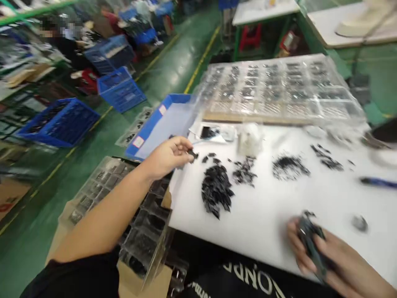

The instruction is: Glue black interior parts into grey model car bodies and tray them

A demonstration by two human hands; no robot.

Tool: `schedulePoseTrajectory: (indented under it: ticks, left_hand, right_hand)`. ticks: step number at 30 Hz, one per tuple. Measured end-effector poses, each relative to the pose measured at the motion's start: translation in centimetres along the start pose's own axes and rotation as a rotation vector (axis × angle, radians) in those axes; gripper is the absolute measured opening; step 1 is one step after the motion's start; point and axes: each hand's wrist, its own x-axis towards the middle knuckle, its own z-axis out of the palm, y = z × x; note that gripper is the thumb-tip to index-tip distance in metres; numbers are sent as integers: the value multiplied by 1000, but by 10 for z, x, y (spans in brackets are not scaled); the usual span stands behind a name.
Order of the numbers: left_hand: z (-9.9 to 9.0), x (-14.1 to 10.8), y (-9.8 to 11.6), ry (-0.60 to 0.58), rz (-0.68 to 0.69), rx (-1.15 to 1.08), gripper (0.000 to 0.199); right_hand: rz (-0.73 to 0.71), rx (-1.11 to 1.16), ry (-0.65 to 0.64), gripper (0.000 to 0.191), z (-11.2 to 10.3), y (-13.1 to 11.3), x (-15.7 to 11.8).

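Note:
Near the white table's left edge, my left hand [172, 156] pinches a small black part [192, 155] between thumb and fingers. At the lower right, my right hand [322, 252] is wrapped round a dark hand tool [311, 242], blurred by motion; it looks like pliers or cutters. Between the hands, a pile of black parts [216, 188] lies on the white table [254, 215]. Right of that pile are a smaller heap of dark pieces [245, 171] and a spread of fine black bits [290, 167].
Clear compartment trays [276, 91] with small parts stand at the table's back. A blue bin [158, 124] adjoins the left edge, above more trays [136, 231]. A blue pen [378, 182] lies at right. Blue crates [62, 122] stand on the floor; a person [65, 45] sits at upper left.

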Motion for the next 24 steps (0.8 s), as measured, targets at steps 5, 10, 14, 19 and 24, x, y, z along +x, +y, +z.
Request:
schedulePoseTrajectory:
  ticks: [5,10,14,19,24]
  left_hand:
    - [127,-28,47,-594,104,280,21]
    - [190,-28,45,-616,255,676,30]
    - [181,-42,32,-417,440,913,48]
    - [173,-64,17,-290,513,982,48]
    - [199,-64,11,-226,577,971,38]
  right_hand:
    - [-90,253,-240,28,0,2,-5]
    - [-188,386,-215,28,-2,-1,-3]
    - [-214,438,-170,26,-10,-6,-6]
    - [-196,432,-158,25,-19,-9,-6]
    - [-189,416,-183,27,-19,-8,-4]
